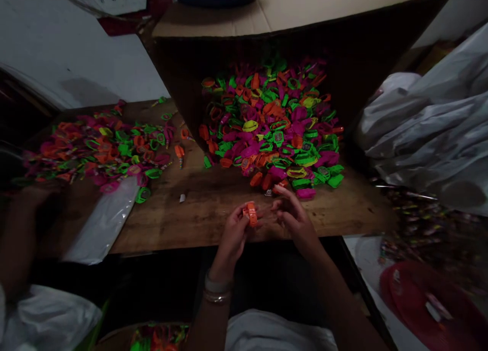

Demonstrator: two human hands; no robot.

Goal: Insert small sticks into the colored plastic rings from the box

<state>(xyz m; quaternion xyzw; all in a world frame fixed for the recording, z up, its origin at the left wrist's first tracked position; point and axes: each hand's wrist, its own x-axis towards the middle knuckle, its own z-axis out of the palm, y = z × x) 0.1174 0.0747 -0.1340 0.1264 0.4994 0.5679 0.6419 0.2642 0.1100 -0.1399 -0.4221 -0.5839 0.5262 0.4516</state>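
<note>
An orange toy watch (250, 214) is pinched between the fingers of my left hand (235, 232), above the front edge of the wooden table. To its right is my right hand (295, 220), its fingers curled and close together near the thumb; what they hold, if anything, is too small and dim to make out. Behind both hands, a big heap of green, pink, orange and yellow toy watches (278, 137) spills from an open cardboard box (229, 23) lying on its side.
At the left, another pile of colourful watches (102, 145) lies beside a clear plastic bag (104, 221). Another person's arm (17, 234) reaches in there. White plastic bags (430, 127) hang at the right, above a red round container (430, 305).
</note>
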